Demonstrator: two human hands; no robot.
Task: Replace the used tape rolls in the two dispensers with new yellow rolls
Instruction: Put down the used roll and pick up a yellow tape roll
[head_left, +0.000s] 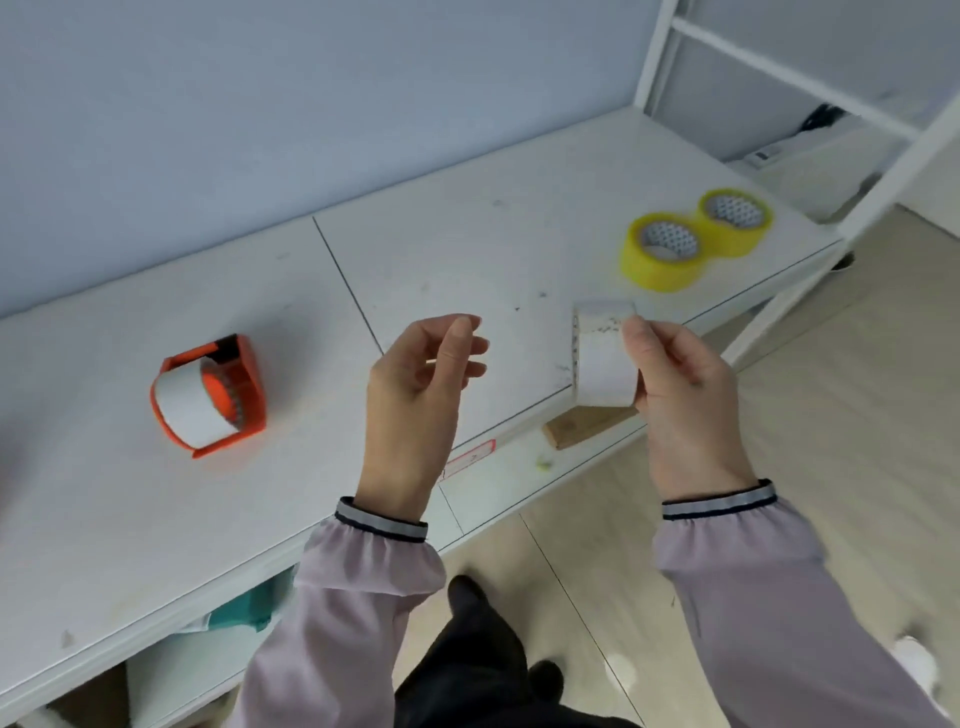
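My right hand (680, 384) holds a used white tape roll (602, 358) upright above the table's front edge. My left hand (421, 374) hovers beside it with curled, parted fingers and nothing in them. An orange dispenser (208, 397) with a white roll in it lies on the white table (467, 249) to the left. Two new yellow rolls (662, 249) (735, 221) lie flat, touching each other, at the table's far right. Only one dispenser is in view.
A small wooden block (582, 426) lies at the table's front edge under the held roll, with a red-bordered label (470, 457) next to it. A white metal frame (779, 78) rises at the right. Below the table edge is wood floor and my dark shoes (467, 592).
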